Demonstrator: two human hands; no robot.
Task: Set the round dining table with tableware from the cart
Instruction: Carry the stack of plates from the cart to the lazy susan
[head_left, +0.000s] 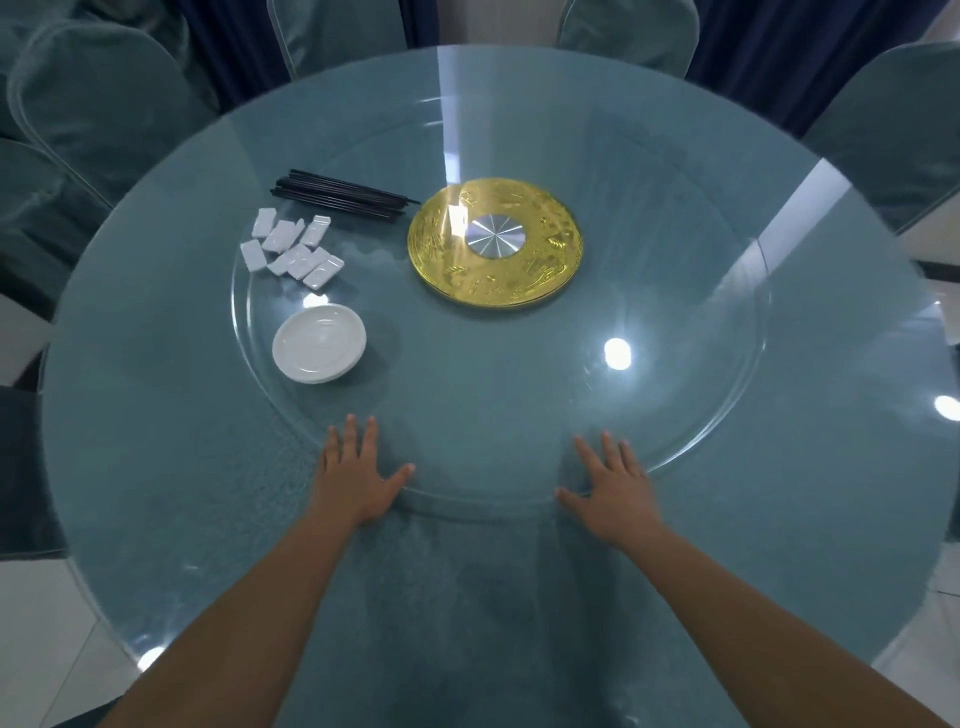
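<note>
A round table (156, 441) with a teal cloth under glass carries a clear glass turntable (701, 395) on a gold base (496, 244). On the turntable's left part lie a bundle of black chopsticks (340, 195), several white chopstick rests (293, 252) and a small stack of white saucers (318, 343). My left hand (356, 475) and my right hand (613, 483) lie flat with straight fingers on the near rim of the turntable, holding nothing. The cart is out of view.
Chairs in teal covers stand around the table: at the far left (93, 104), the back (337, 31), (628, 31) and the right (893, 130). Dark blue curtains hang behind. White floor tiles show at the lower corners.
</note>
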